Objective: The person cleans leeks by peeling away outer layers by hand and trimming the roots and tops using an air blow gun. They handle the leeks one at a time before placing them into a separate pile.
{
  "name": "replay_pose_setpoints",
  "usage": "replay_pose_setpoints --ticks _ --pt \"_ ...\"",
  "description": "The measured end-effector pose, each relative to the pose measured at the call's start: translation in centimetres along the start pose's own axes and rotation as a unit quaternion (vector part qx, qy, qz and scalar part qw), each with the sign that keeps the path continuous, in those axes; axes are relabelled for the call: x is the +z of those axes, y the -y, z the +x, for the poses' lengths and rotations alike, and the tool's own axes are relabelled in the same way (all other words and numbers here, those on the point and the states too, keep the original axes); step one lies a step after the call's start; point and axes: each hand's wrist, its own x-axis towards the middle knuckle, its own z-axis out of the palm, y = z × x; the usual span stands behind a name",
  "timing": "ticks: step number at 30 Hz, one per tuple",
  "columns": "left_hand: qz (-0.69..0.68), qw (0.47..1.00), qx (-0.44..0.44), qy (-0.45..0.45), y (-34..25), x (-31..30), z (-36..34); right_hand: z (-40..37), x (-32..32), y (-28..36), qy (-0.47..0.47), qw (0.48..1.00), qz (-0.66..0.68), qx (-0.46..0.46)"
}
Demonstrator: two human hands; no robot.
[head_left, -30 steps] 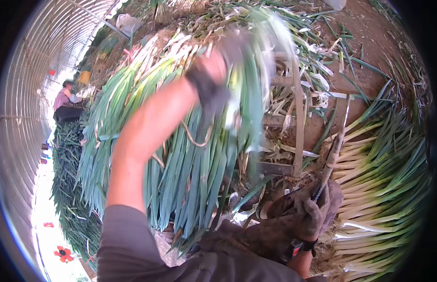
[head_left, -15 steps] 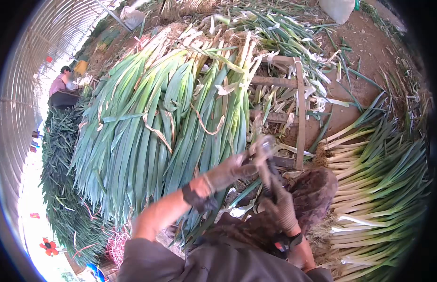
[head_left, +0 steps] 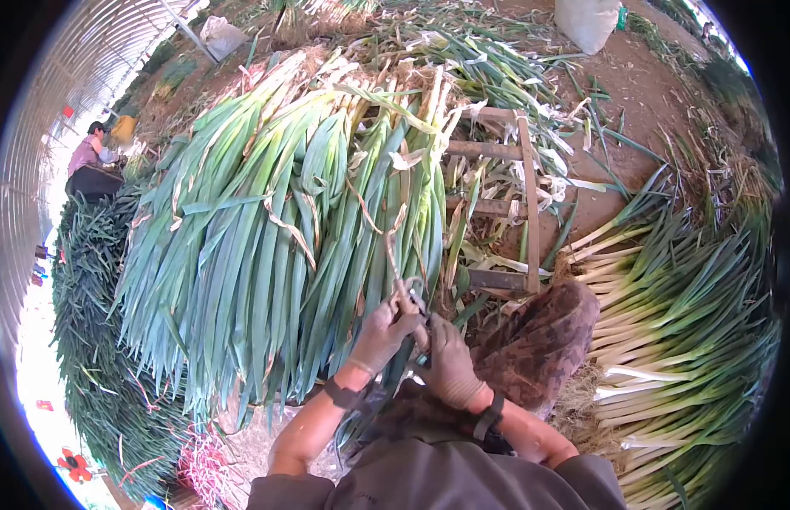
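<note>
A narrow tool with a long thin stem and a metal lever (head_left: 409,297), resembling an air blow gun, is held between both hands above my lap, pointing away from me. My left hand (head_left: 383,337), in a pale knit glove, grips it from the left with the thumb laid along it. From the right, the gloved fingers of my right hand (head_left: 452,361) close on its near end, partly hiding it. Just beyond the hands lies a big pile of untrimmed leeks (head_left: 267,246), green leaves towards me and roots away. My camouflage-clad knee (head_left: 552,327) is beside my right hand.
Peeled leeks (head_left: 667,340) with white stems lie in a row at the right. A rusty metal frame (head_left: 527,204) stands beyond my knee among leaf scraps. Dark green leaves (head_left: 106,331) are heaped at left, near a seated person (head_left: 90,161). Pink ties (head_left: 209,466) lie below.
My hands have moved left and come closer together. The tool has shifted left with them, its thin stem now over the edge of the leek pile. The view has shifted slightly.
</note>
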Motion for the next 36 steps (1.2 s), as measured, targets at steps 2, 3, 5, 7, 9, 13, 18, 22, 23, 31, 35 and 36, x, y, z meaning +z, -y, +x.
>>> replay_pose_setpoints --ticks 2,3,5,7,9,13,18,22,23,31,35,36 --pt "0.023 0.999 0.024 0.006 0.8 0.3 1.1 1.4 0.1 -0.5 -0.028 0.999 0.023 0.02" --pt "0.035 0.999 0.038 0.011 1.2 0.3 1.7 1.8 0.1 -0.9 -0.036 0.999 0.002 0.024" --pt "0.164 0.986 0.029 0.011 0.8 0.1 2.6 2.3 -0.6 -1.5 0.011 0.996 0.057 0.061" --pt "0.327 0.945 0.029 0.016 -1.1 -0.1 3.2 2.4 -1.7 -2.0 -0.034 0.993 0.064 0.094" --pt "0.445 0.883 0.136 -0.061 1.0 -0.5 4.2 2.7 -2.4 -3.3 -0.093 0.969 0.132 0.184" --pt "0.615 0.772 0.134 -0.081 2.4 0.1 7.6 2.0 -4.3 -1.8 -0.032 0.983 0.137 0.12" --pt "0.719 0.639 0.173 -0.213 3.9 1.7 13.7 1.9 -4.2 -1.5 -0.016 0.967 0.183 0.175" --pt "0.761 0.614 0.096 -0.188 3.4 1.7 17.8 1.7 -4.8 -3.0 -0.033 0.979 0.152 0.129" --pt "0.762 0.626 0.044 -0.16 2.5 1.8 18.5 1.6 -4.9 -3.3 -0.057 0.977 0.155 0.134" --pt "0.741 0.636 -0.05 -0.209 0.9 1.8 25.4 1.8 -6.2 -4.7 -0.042 0.968 0.161 0.185" --pt "0.723 0.646 -0.035 -0.242 3.2 2.2 26.5 1.9 -6.8 -4.4 -0.048 0.971 0.159 0.17" --pt "0.697 0.675 0.005 -0.243 3.4 2.1 25.9 1.9 -7.0 -4.2 -0.069 0.97 0.166 0.163"
